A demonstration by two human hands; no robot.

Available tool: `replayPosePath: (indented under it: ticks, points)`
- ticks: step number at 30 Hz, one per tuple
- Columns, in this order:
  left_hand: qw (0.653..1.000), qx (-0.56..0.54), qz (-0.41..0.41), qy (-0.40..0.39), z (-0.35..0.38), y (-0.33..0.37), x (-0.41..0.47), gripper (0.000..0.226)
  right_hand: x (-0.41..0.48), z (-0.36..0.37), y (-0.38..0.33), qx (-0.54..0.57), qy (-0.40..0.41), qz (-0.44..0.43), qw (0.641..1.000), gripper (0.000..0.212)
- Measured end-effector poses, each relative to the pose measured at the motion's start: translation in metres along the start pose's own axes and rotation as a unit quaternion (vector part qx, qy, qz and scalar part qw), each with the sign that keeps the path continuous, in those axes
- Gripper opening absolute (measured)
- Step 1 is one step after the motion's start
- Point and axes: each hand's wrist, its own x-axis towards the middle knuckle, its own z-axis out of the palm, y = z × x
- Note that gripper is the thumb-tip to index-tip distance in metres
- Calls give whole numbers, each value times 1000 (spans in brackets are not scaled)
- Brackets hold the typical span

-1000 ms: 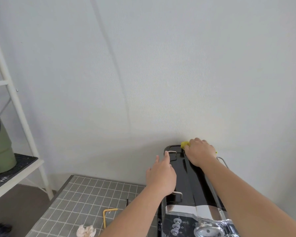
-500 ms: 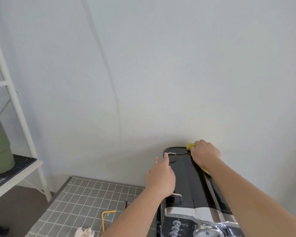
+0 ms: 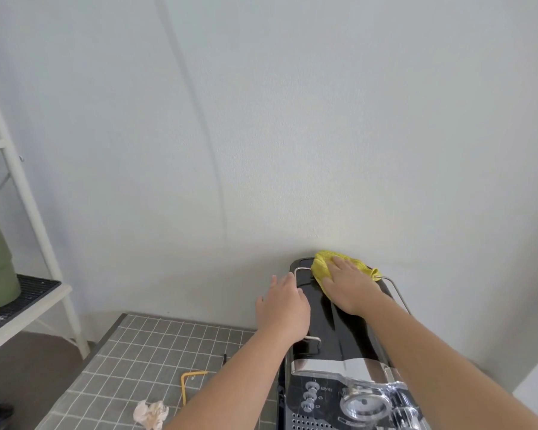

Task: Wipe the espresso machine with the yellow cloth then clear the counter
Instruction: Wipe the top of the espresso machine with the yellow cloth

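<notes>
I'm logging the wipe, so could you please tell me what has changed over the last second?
The right hand, curled over the cloth before, has flattened and presses it on the far end of the machine; more cloth now shows. The left hand stays on the machine's left edge.

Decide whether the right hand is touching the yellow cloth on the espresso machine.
Touching. The head view shows the right hand lying flat on the yellow cloth, fingers straight, covering part of it atop the espresso machine.
</notes>
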Motion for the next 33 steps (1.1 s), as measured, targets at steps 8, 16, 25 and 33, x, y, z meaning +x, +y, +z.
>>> replayPosePath:
  ticks: [8, 16, 25, 33]
  points:
    - [999, -2, -14, 35, -3, 1, -5, 50, -62, 7, -25, -37, 11, -114, 993, 53]
    - [999, 21, -1, 36, -3, 0, -11, 56, -35, -4, -33, -52, 4, -125, 991, 50]
    - [998, 27, 54, 21, -7, -9, -20, 53, -47, 2, -39, -58, 20, -59, 996, 50]
    - [980, -174, 84, -39, -15, -25, -22, 49, -116, -13, -4, 162, -109, -165, 967, 51]
